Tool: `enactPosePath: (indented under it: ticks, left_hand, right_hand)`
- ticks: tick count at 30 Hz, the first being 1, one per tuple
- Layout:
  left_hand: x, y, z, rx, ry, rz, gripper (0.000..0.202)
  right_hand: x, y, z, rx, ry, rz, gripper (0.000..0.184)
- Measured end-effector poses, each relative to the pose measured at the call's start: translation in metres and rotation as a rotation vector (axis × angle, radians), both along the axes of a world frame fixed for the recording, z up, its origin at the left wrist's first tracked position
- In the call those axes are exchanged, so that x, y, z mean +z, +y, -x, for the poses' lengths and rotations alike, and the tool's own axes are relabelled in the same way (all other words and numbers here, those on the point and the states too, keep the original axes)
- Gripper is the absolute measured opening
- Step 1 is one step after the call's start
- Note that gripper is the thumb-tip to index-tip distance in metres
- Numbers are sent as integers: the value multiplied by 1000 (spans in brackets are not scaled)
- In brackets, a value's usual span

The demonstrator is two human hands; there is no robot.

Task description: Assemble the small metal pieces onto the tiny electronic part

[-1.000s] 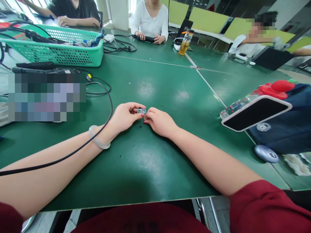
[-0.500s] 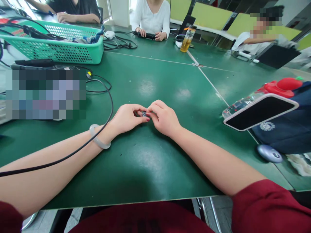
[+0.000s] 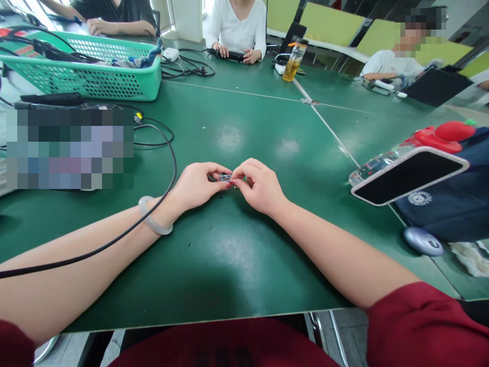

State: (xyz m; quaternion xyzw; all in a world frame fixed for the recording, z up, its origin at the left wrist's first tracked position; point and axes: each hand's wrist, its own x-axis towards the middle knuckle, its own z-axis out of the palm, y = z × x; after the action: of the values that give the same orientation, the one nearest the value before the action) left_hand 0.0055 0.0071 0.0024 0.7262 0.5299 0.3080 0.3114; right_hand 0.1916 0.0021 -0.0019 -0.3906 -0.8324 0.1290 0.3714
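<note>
Over the middle of the green table, both hands meet at a small flat dark piece with a pale, circuit-like pattern. Its exact kind is too small to make out, and the fingers cover much of it. My left hand grips its left side between thumb and fingers. My right hand pinches at its right end, thumb and forefinger pressed together. A pale bangle circles my left wrist, and a black cable crosses in front of that forearm.
A green basket of cables stands back left. On the right are a phone, a red-topped bottle, a dark blue bag and a mouse. A bottle of amber drink stands farther back. Several people sit around the table.
More of the patterned piece shows between my fingers now. My hands have barely moved. At the back right, a person's arm has come down towards the black panel.
</note>
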Motion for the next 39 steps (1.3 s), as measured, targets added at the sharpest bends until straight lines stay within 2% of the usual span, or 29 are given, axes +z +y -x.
enactPosePath:
  ticks: [5,8,11,15,20,23,26,32,39]
  left_hand:
    - [-6,7,6,115,41,-40,35]
    - [-6,8,7,140,47,-50,36]
    - [-5,8,6,153,44,-57,35]
    - [-3,8,5,152,26,-49,34]
    - [-1,6,4,99,-5,-33,36]
    - [0,4,3,63,-25,-22,36]
    - [0,3,2,46,-44,-17,36]
    - [3,1,0,-14,-138,22,34]
    - [3,0,-2,-83,-420,185,41]
  right_hand:
    - [-3,-4,5,121,-241,87,9]
    - [-5,-6,10,117,-344,120,10]
    - [-4,-6,10,104,-345,134,12]
    - [-2,-2,5,42,-145,147,10]
    - [-2,4,-1,-64,342,363,14]
    - [-3,7,-2,-81,481,446,17]
    - [-4,9,-1,-58,487,408,17]
    - [-2,2,-2,-10,298,136,20]
    - [-2,-4,-1,24,224,76,22]
